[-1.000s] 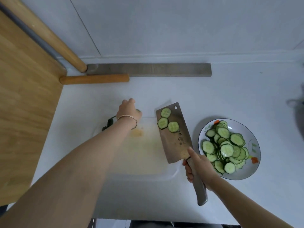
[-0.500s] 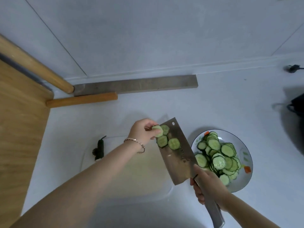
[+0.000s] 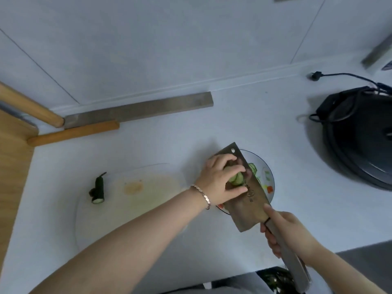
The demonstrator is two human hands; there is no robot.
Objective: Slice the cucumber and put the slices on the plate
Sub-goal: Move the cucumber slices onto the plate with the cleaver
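Observation:
My left hand (image 3: pixel 218 179) lies on the flat of a cleaver (image 3: pixel 248 213). Its curled fingers and thumb hold a few cucumber slices (image 3: pixel 237 178) against the blade. The blade hovers tilted over the white plate (image 3: pixel 273 183) and hides most of it. A few slices (image 3: pixel 252 167) on the plate show past the blade's edge. My right hand (image 3: pixel 286 232) grips the cleaver's handle near the counter's front edge. A short dark cucumber end (image 3: pixel 98 188) lies at the left edge of the pale cutting board (image 3: pixel 137 209).
A black round appliance (image 3: pixel 360 134) with a cord stands at the right. A grey metal bar (image 3: pixel 137 109) and a wooden stick (image 3: pixel 72 132) lie along the back wall. A wooden surface (image 3: pixel 12 177) borders the counter on the left.
The cleaver with its slices has moved right from the cutting board to above the plate. My left hand left the cucumber end, reached the blade and now covers the slices.

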